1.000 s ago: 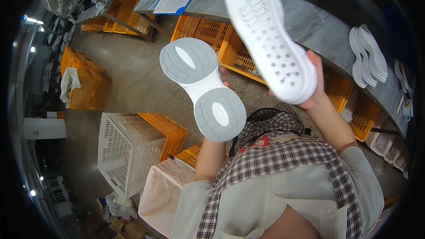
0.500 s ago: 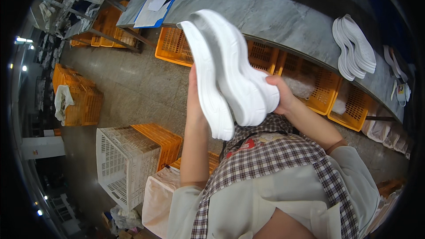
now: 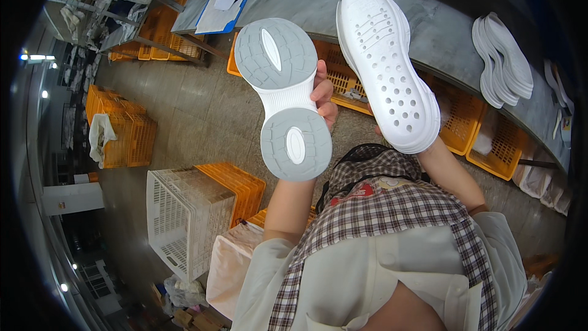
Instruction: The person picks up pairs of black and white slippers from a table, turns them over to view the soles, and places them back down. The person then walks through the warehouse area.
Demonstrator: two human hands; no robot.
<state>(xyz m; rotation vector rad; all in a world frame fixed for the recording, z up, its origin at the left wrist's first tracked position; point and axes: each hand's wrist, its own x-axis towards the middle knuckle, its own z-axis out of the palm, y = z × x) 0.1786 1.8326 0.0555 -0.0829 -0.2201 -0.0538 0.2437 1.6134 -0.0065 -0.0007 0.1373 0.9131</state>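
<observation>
My left hand (image 3: 323,95) is closed round a white shoe sole (image 3: 277,96), its fingers curling over the right edge at the narrow waist. That sole's underside shows, with two grey tread pads. To its right, white shoe soles (image 3: 389,67) stand tilted in my right hand (image 3: 378,130), at least two nested together by their layered edges. The top one's inner face shows, with rows of round holes toward the heel. Most of my right hand is hidden behind them; a fingertip shows at the left edge. The two hands are apart, above the floor before the table.
A grey table (image 3: 294,0) runs across the far side, bearing a blue clipboard (image 3: 228,3) with papers and a stack of white soles (image 3: 502,61). Orange crates (image 3: 453,116) stand beneath it. A white crate (image 3: 184,220) and a lined bin (image 3: 229,257) stand to my left.
The soles, earlier held close together edge-on, are now apart. The left one has turned to show its tread; the right ones have turned to show the holed inner face and moved farther right.
</observation>
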